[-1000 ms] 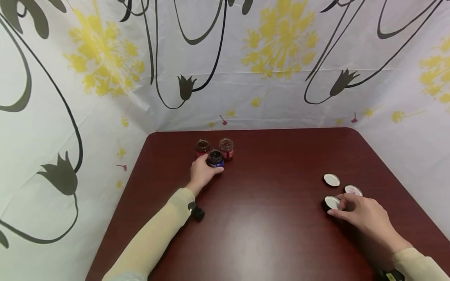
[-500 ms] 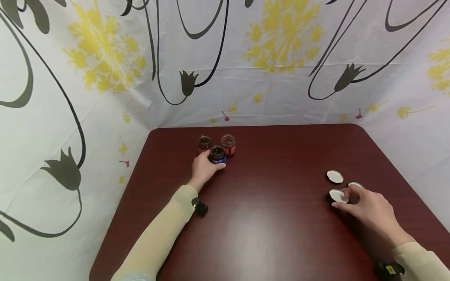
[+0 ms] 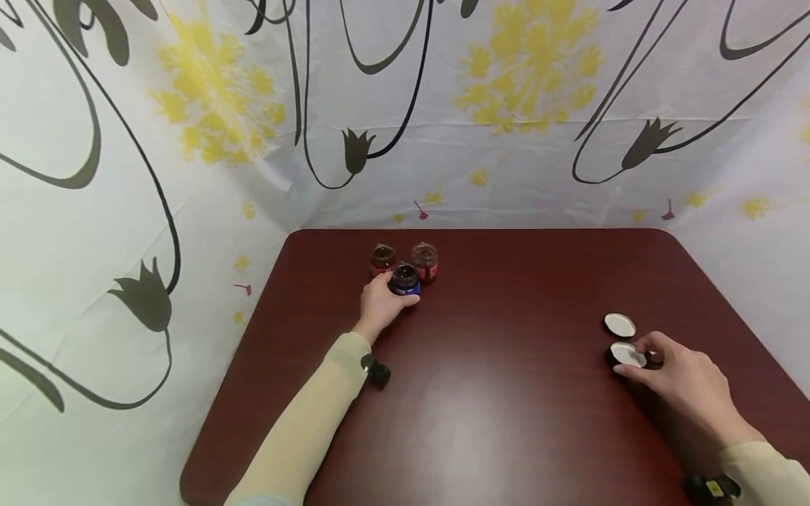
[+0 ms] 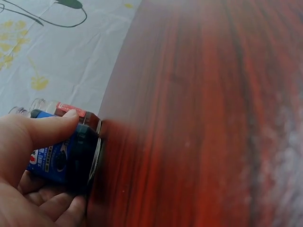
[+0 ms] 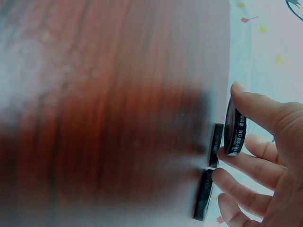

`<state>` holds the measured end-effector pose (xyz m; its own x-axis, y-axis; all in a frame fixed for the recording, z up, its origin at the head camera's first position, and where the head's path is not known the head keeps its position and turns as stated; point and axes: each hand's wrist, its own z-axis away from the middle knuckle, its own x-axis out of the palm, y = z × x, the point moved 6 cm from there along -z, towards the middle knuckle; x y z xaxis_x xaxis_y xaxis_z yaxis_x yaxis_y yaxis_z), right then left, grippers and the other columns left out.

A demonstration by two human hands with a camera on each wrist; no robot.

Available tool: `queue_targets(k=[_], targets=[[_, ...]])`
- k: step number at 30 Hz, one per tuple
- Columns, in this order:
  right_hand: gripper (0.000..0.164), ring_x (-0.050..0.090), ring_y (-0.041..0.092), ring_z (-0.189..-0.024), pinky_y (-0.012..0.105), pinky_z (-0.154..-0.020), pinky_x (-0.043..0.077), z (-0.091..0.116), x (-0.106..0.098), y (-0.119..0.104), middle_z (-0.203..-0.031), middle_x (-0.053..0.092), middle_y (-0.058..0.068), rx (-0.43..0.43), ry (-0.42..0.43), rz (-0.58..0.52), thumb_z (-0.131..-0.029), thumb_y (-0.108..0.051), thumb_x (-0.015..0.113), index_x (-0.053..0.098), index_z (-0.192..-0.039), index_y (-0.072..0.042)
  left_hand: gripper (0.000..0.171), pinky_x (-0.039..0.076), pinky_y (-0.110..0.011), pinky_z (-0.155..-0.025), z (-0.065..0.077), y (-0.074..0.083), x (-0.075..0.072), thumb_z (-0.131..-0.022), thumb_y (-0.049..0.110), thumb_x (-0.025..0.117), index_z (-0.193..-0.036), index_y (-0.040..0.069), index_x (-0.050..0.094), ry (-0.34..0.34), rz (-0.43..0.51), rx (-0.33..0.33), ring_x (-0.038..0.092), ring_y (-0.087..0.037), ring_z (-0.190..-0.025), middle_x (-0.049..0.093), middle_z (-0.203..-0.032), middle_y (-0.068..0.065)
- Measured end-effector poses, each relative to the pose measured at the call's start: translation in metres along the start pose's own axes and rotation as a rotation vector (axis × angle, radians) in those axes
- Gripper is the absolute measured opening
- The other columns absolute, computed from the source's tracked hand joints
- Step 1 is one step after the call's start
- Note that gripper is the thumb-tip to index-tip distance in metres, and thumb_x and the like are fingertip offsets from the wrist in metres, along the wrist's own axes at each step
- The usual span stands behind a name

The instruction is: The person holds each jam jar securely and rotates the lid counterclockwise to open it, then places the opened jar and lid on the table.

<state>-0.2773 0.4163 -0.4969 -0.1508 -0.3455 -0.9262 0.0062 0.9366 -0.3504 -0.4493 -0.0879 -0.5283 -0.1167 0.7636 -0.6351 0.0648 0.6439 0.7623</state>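
Observation:
My left hand grips a small lidless jar with a blue label and dark contents, near the table's far left. In the left wrist view the thumb lies along one side of the blue-labelled jar, with the fingers at the other side. Two red-labelled glass jars, one left and one right, stand just behind it. At the right, my right hand pinches a black lid, white inside up, between thumb and fingers. A second lid lies just beyond; a third is mostly hidden by the hand in the head view.
The dark red wooden table has rounded far corners. A white cloth printed with flowers hangs along its back and sides. Each wrist wears a small black camera, the left one beside the sleeve.
The head view has shifted a little. My right hand has moved slightly away from me with the pinched lid, covering the third lid. The left hand keeps its grip on the blue-labelled jar.

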Motion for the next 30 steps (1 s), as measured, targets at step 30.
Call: queue_targets(k=[30], targets=[[0.080,0.064,0.039,-0.080,0.037,-0.047,0.037,-0.0030,0.0085,-0.0001,-0.111,0.070,0.019,-0.078,-0.046,0.062,-0.075,-0.065,0.078,0.063,-0.132,-0.012,0.077,0.047,-0.045,-0.101,0.0026,-0.0011,0.0007,-0.073,0.039,0.091,-0.137,0.008,0.061,-0.021,0.048,-0.003,0.060,-0.027,-0.120,0.065,-0.130,-0.009]])
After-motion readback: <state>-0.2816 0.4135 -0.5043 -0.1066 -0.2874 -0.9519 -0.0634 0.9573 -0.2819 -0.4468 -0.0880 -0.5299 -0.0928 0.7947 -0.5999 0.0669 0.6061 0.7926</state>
